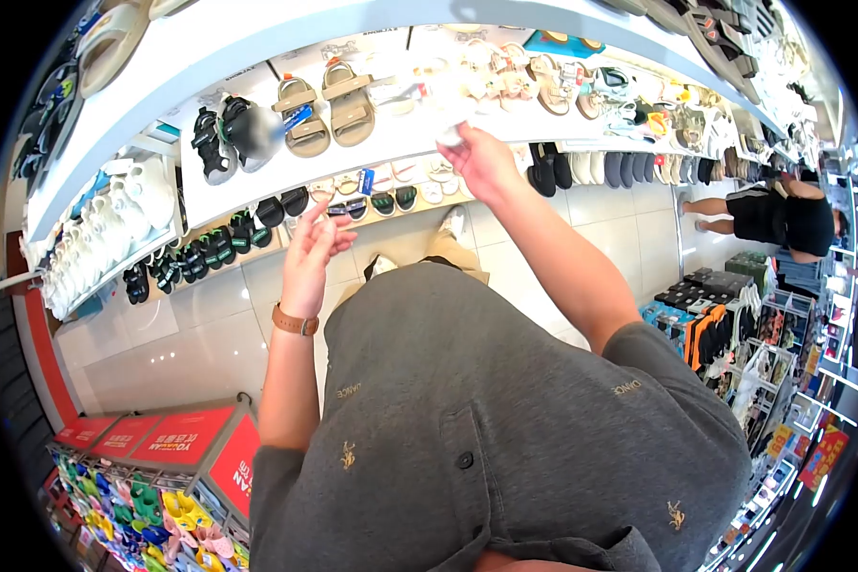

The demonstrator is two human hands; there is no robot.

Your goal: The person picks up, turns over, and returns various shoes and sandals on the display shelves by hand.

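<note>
My right hand [483,164] reaches to the front edge of the white display shelf [343,157]. Its fingers are closed round a small white piece [451,137]; glare washes out what it belongs to. Lower on the left, my left hand [315,250] hangs in the air before the lower row of sandals, fingers apart and holding nothing. On the shelf, a pair of beige strap sandals [326,110] stands left of my right hand, beside a pair of black sandals [231,141]. Pink sandals [500,76] lie beyond it, partly lost in bright light.
Dark sandals [210,250] line a lower shelf, with white shoes [129,219] at the left. A red-sided bin of colourful clogs [176,439] stands behind on the left. Racks of socks [720,329] are at the right, and another person [782,212] bends in the aisle.
</note>
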